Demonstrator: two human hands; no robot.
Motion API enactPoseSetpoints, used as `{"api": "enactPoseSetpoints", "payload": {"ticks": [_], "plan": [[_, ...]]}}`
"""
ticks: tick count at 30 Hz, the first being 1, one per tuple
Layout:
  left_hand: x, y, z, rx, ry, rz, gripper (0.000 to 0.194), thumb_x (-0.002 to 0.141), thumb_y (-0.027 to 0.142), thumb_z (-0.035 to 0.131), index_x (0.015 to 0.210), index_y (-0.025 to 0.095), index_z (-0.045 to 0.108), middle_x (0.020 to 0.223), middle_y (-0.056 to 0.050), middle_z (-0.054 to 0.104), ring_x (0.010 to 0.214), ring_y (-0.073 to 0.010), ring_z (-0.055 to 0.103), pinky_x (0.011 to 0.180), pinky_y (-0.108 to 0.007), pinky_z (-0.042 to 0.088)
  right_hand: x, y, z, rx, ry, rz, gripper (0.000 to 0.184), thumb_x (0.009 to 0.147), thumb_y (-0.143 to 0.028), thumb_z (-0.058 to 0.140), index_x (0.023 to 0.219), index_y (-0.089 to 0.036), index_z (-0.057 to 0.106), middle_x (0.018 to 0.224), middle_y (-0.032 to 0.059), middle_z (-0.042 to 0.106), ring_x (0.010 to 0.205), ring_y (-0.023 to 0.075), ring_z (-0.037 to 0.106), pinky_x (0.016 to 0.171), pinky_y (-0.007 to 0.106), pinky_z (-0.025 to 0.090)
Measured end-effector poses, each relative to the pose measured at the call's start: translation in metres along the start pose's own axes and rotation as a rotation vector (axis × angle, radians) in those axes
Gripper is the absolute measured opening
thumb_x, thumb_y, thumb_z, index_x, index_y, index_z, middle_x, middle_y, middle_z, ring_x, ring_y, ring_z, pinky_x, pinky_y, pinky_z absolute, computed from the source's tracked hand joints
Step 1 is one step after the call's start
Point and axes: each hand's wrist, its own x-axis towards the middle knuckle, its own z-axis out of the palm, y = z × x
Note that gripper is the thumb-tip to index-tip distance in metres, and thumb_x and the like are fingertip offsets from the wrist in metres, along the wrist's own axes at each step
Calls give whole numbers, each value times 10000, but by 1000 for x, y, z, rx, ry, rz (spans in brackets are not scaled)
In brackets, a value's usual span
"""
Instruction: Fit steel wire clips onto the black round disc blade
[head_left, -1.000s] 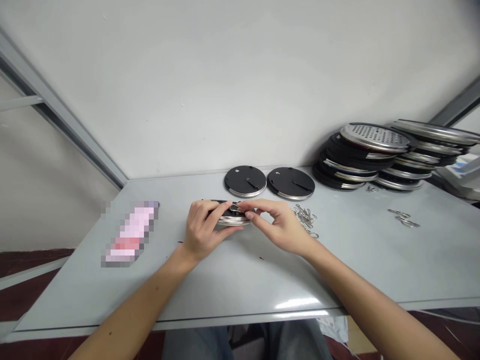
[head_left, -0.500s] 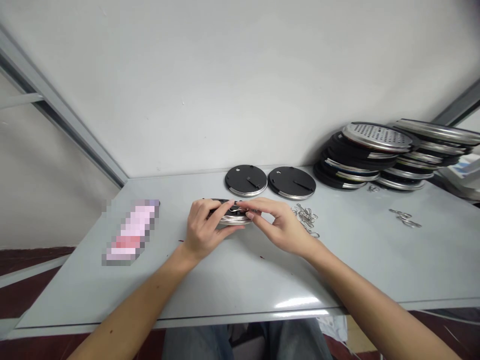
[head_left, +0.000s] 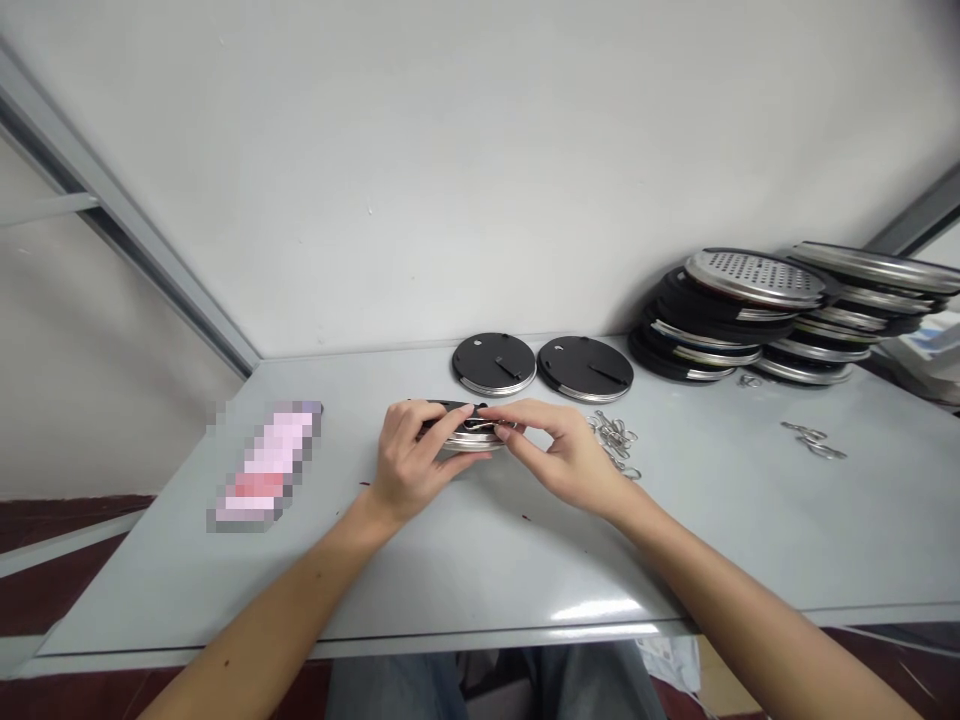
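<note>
A round black disc with a silver metal rim (head_left: 474, 440) is tilted up slightly above the table at the middle. My left hand (head_left: 411, 455) grips its left side, thumb below and fingers on top. At the disc's near edge, my right hand (head_left: 559, 455) pinches a small bent wire clip (head_left: 480, 425) between thumb and fingers, against the black face. How the clip meets the disc is partly hidden by my fingers. Just right of my right hand lies a loose pile of wire clips (head_left: 613, 435).
Two flat black discs, a left one (head_left: 487, 358) and a right one (head_left: 581, 362), lie near the wall. Tall stacks of discs (head_left: 757, 275) stand at the back right. Several more clips (head_left: 814, 440) lie at right. A blurred-out phone-like object (head_left: 274, 460) is on the left.
The wire clip has shifted slightly against the disc, with my right fingertips moving a little. Both hands keep their hold; the whole view has shifted slightly.
</note>
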Motion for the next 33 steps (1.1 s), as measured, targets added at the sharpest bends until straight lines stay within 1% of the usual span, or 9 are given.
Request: {"api": "enactPoseSetpoints", "payload": {"ticks": [3,9,13,17,22,25,28,33], "plan": [[-1,0,0,-4,1,-12,489,717,381,750,1140,195,591,858,-56,574,801,-175,537,726,-312,461,1,-2,1,39,20,29,252,856,-181,570,1071,-235,691,1052,35,711,966,178,651,858,325,515],[-1,1,0,-21,-18,-14,531,699,383,765,1156,188,579,870,-59,581,808,-178,538,722,-316,459,3,-3,1,137,57,114,175,824,-209,618,961,-223,726,955,38,730,862,180,666,761,325,529],[1,2,-1,-24,-8,-1,515,707,377,760,1146,176,581,861,-58,576,802,-173,536,711,-313,457,3,-3,2,158,71,134,165,814,-218,629,944,-228,730,959,38,731,873,189,665,761,337,525],[1,3,-1,-21,-5,-3,494,720,379,750,1140,182,579,861,-55,574,803,-170,538,710,-310,457,3,-5,3,127,95,135,165,807,-203,628,933,-231,731,951,31,735,884,187,666,734,314,524],[0,4,0,-4,-20,28,484,714,386,752,1118,178,587,849,-52,566,803,-175,535,705,-311,453,2,-7,5,67,132,150,140,808,-206,623,907,-217,721,899,26,735,829,170,664,666,280,514],[0,4,1,-1,-24,32,504,721,386,747,1148,181,577,852,-52,566,811,-175,536,711,-311,452,1,-7,5,41,137,130,134,813,-218,624,915,-222,711,881,19,728,785,158,654,652,280,508],[0,4,1,-6,-16,22,540,727,385,742,1194,185,559,858,-54,570,809,-172,536,712,-308,452,0,-8,4,35,131,104,131,817,-235,632,924,-226,708,869,18,723,781,158,648,665,289,510],[0,4,1,-7,-12,19,557,738,392,730,1226,196,547,853,-53,578,800,-170,539,715,-305,451,0,-7,6,14,148,119,113,810,-248,643,896,-212,706,848,26,724,728,157,630,621,280,504]]}}
